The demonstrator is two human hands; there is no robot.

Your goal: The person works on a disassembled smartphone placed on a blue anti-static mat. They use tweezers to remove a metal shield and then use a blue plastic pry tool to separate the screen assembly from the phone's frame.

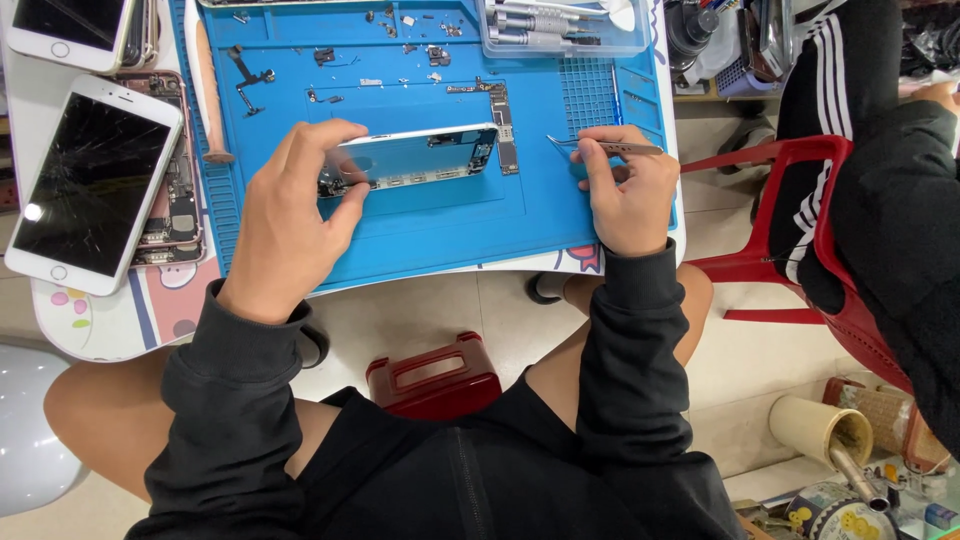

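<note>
Bright, even light is falling from overhead — shadows are staying soft beneath both hands. A small glare spot is showing on the cracked phone screen (92, 185) left of the grip, and the edges are bending slightly.

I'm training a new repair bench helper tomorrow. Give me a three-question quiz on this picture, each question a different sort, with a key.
1. True or false: the left hand holds the opened phone shell tilted up on its long edge on the blue mat.
2. What does the right hand hold? A) screwdriver B) tweezers C) brush
3. Fill in: the phone with the cracked screen lies to the ___ of the mat.

Key
1. True.
2. B, metal tweezers, tips pointing toward the shell.
3. Left.
</note>
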